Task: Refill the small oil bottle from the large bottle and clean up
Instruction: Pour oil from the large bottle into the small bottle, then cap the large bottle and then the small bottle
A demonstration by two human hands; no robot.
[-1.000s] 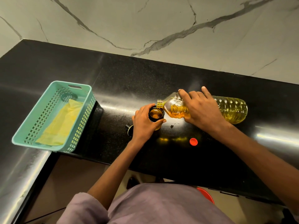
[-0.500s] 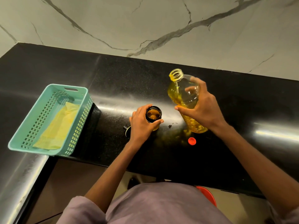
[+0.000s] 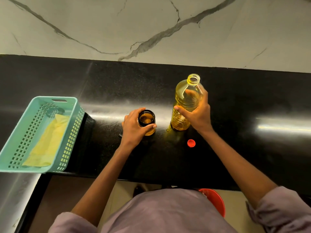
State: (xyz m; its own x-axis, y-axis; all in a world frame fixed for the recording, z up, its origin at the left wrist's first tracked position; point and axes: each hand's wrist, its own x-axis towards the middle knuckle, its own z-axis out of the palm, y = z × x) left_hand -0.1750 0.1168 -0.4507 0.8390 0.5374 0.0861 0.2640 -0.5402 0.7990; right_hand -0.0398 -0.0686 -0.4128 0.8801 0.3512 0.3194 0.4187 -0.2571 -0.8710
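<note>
Our right hand (image 3: 198, 113) gripped the big bottle (image 3: 186, 105), upright and uncapped on the counter (image 3: 117, 81); our left (image 3: 134, 128) clasped the small bottle (image 3: 146, 121) beside it. The red cap (image 3: 191, 143) lay just nearer us than the big bottle, closest to our right, likely the next pick.

A black speckled counter (image 3: 117, 84) runs across the scene, with a white wall (image 3: 151, 26) veined in grey rising along its far edge. On the left of the counter sits a teal perforated basket (image 3: 74, 132) whose near end overhangs the counter's near edge, and a yellow cloth (image 3: 48, 140) lies flat along its bottom. Below the near edge, on the right, part of a red round object (image 3: 217, 200) shows on the pale floor (image 3: 124, 187).
</note>
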